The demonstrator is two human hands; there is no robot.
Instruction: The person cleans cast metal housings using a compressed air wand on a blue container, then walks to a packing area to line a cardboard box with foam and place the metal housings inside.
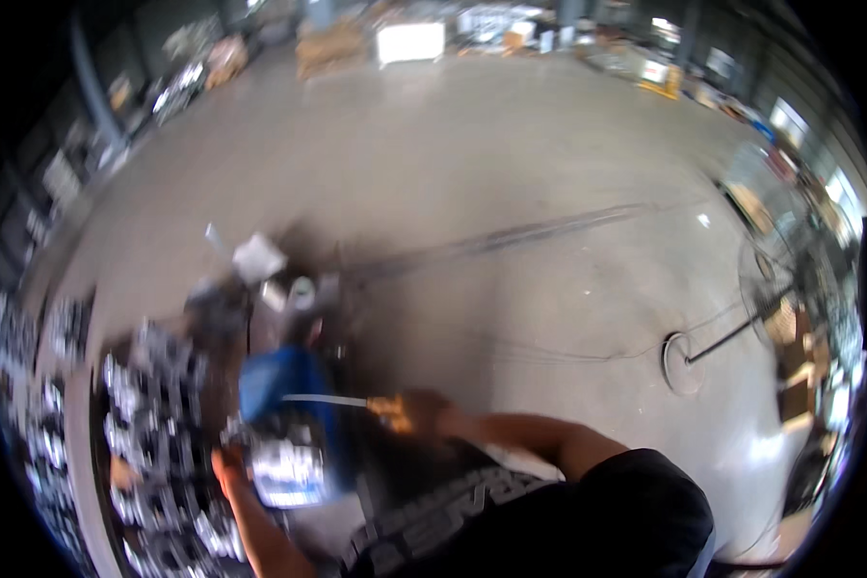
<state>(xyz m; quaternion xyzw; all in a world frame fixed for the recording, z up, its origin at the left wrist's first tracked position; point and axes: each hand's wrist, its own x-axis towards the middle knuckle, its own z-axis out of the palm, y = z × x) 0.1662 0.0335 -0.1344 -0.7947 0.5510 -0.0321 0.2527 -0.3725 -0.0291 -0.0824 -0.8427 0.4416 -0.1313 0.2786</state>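
Work in hand looks like tool work on a single metal part, judging from pose; motion blur is hiding the finer detail; right hand is closing around the orange-yellow handle of a tool, its long pale shaft pointing left, over or in front of a blue object; cannot tell whether the tip is touching anything; left hand is lying along the left edge of the shiny metal part; its fingers are blurring out, so cannot tell whether they are pinching the part or just resting against it.

Metal part is sitting near, left of centre, on the near side of the blue object and left of the person's black shirt; rows of similar-looking metal pieces are standing just left of the left hand; a pale blurred item is showing farther off, beyond the blue object; a stand with a round base is standing well apart on the right.

As a judgement, the next move is calling for a steady left hand on the part and a controlled shaft angle from the right; main risk is the tip slipping toward the left hand; what the tip is meant to meet is not readable here.
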